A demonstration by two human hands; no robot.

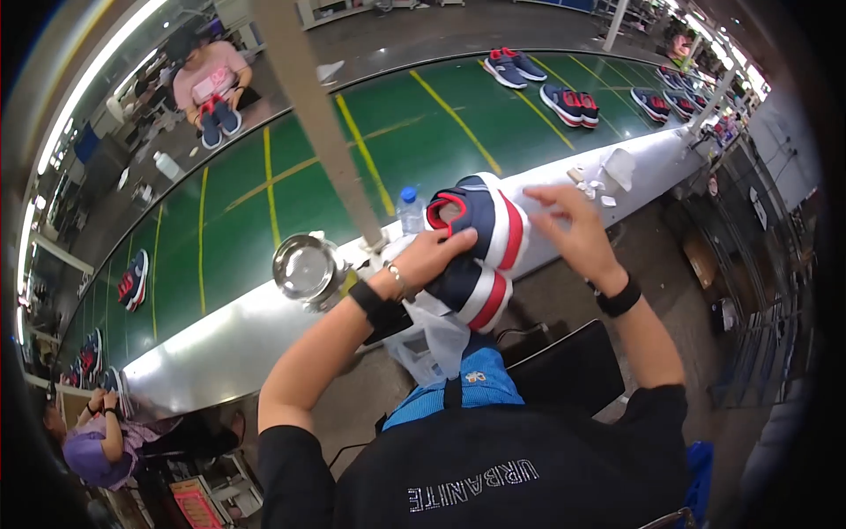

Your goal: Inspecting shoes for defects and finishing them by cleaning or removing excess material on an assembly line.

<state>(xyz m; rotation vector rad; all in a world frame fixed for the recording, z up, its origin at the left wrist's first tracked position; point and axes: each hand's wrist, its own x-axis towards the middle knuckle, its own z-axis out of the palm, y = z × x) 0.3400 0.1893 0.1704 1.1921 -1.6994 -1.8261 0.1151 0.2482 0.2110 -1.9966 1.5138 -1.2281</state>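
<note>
My left hand [434, 258] grips a pair of navy sneakers, its thumb lying over the upper shoe. That upper sneaker [480, 212] has a red collar lining and a thick white sole with a red stripe. The lower sneaker [473, 298] is pressed beneath it, partly hidden by my hand and wrist. To the right of the soles, my right hand [575, 231] hovers apart from the shoes, slightly blurred, with fingers spread and nothing visible in them. Both shoes are held in front of me at the near edge of a metal ledge [330, 339].
Beyond the ledge runs a green conveyor belt [308, 194] carrying sneakers [568, 106]. A steel bowl [304, 267], a blue-capped bottle [410, 212] and a post [322, 115] stand left of the shoes. White scraps [592, 185] lie rightward. Co-workers [211, 75] handle shoes across the belt and at lower left.
</note>
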